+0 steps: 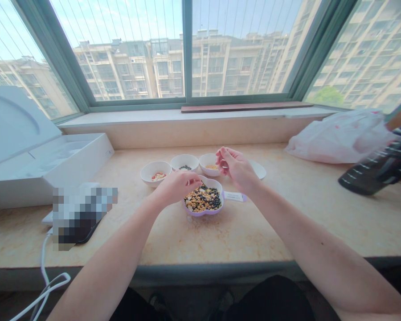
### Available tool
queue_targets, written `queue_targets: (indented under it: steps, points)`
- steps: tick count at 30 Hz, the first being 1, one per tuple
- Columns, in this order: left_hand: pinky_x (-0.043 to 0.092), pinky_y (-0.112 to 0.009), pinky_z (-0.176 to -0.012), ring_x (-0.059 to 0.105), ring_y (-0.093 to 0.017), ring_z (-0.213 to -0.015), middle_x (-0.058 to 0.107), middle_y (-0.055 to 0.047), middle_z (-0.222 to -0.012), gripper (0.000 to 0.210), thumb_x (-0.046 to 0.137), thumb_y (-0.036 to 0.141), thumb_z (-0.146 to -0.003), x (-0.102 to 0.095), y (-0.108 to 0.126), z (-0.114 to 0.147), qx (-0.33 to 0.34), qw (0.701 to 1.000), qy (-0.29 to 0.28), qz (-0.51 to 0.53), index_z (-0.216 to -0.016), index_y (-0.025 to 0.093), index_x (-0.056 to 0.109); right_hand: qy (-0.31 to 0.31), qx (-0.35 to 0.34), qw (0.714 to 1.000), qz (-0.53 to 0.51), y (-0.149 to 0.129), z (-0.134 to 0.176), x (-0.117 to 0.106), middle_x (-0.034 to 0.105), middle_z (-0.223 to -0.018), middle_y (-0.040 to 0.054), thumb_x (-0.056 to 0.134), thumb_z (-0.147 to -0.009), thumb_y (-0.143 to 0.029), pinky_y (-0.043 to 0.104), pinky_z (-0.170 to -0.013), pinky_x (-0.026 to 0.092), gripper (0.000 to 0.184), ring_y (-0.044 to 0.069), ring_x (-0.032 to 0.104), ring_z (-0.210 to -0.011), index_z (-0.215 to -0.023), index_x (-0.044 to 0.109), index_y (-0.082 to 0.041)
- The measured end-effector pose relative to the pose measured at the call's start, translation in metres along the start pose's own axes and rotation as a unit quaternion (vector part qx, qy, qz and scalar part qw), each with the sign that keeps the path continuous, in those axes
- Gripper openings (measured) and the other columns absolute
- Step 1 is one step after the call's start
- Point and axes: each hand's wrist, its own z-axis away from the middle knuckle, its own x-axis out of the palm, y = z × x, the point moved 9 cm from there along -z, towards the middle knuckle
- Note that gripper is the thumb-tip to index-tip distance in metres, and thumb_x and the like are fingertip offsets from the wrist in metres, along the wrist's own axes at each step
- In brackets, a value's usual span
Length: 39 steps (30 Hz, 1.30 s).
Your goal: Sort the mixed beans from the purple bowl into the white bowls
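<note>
A purple-rimmed, lobed dish (203,213) holds mixed yellow, black and green beans with some pale pieces. My left hand (176,186) hovers over its back left side, fingers curled together; whatever is between them is too small to name. Higher up, my right hand (236,168) is pinched, thumb against index finger, near the right side of a white bowl with yellow grains (211,171). Anything in that pinch is too small to make out. A white bowl of dark beans (184,159) and a white bowl of red and pale pieces (147,173) stand further left. Behind my right hand a white dish (259,170) is partly hidden.
A white label (234,196) sticks out beside the lobed dish. An open white box (83,156) and a blurred-out phone-like item (88,232) with a white cable (44,258) lie left. A plastic bag (334,138) and a dark bottle (370,165) are right, below the windows.
</note>
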Motion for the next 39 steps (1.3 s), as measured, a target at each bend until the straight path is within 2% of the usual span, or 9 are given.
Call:
queue_targets:
  steps: [7,10,16,21,28,34,39]
  points:
    - [0.038,-0.026,-0.058,0.06,-0.014,-0.061,0.07,-0.002,-0.069,0.023,0.056,0.026,-0.094,0.004,0.001,0.0,0.003,1.0,-0.025,-0.003,-0.084,0.02,0.076,-0.006,0.006,0.999,-0.051,0.0,0.0,0.0,0.057,-0.07,-0.0019,0.074,-0.077,-0.064,0.022,-0.048,0.035,0.045,0.008,0.045,-0.055,-0.079,0.059,-0.022]
    - [0.038,-0.026,-0.058,0.06,-0.014,-0.061,0.071,-0.002,-0.07,0.023,0.056,0.026,-0.094,0.004,0.0,0.0,0.006,1.0,-0.023,-0.004,-0.084,0.02,0.076,-0.006,-0.005,0.999,-0.039,-0.003,0.001,0.001,0.057,-0.069,-0.0021,0.075,-0.075,-0.065,0.022,-0.048,0.035,0.046,0.008,0.044,-0.054,-0.08,0.059,-0.021]
    - [0.041,-0.026,-0.061,0.063,-0.016,-0.067,0.073,-0.003,-0.078,0.022,0.057,0.028,-0.094,0.001,0.0,0.0,-0.005,1.0,-0.011,0.001,-0.09,0.022,0.078,0.002,-0.071,0.994,0.087,-0.017,0.006,0.003,0.056,-0.068,-0.0016,0.072,-0.078,-0.062,0.026,-0.05,0.036,0.043,0.01,0.044,-0.055,-0.084,0.062,-0.021]
    - [0.043,-0.027,-0.065,0.063,-0.016,-0.07,0.073,-0.002,-0.081,0.021,0.057,0.027,-0.094,-0.001,-0.002,0.0,-0.009,1.0,0.014,0.002,-0.097,0.023,0.077,0.031,-0.161,0.96,0.225,-0.032,0.014,0.003,0.064,-0.08,0.0022,0.076,-0.08,-0.047,0.03,-0.062,0.043,0.027,0.014,0.052,-0.066,-0.085,0.065,-0.022]
    - [0.046,-0.026,-0.068,0.061,-0.014,-0.069,0.07,-0.001,-0.08,0.018,0.059,0.027,-0.093,-0.009,-0.001,0.0,-0.006,0.998,0.058,0.009,-0.097,0.022,0.076,0.0,-0.224,0.923,0.312,-0.035,0.022,0.014,0.063,-0.076,0.0014,0.072,-0.085,-0.041,0.032,-0.065,0.043,0.017,0.015,0.051,-0.063,-0.084,0.067,-0.024]
    - [0.048,-0.025,-0.065,0.059,-0.012,-0.066,0.071,-0.002,-0.083,0.025,0.06,0.035,-0.094,-0.013,-0.003,0.0,-0.013,0.988,0.103,0.11,-0.109,0.02,0.074,-0.039,-0.248,0.906,0.34,-0.034,0.026,0.024,0.063,-0.076,0.0013,0.07,-0.088,-0.039,0.031,-0.065,0.041,0.016,0.015,0.051,-0.064,-0.083,0.067,-0.024]
    - [0.048,-0.024,-0.064,0.062,-0.013,-0.072,0.074,-0.006,-0.09,0.029,0.06,0.04,-0.094,-0.009,-0.006,-0.002,-0.031,0.974,0.099,0.203,-0.105,0.017,0.074,-0.08,-0.238,0.901,0.352,-0.028,0.026,0.033,0.061,-0.078,0.001,0.068,-0.088,-0.034,0.03,-0.066,0.04,0.011,0.014,0.05,-0.063,-0.082,0.067,-0.024]
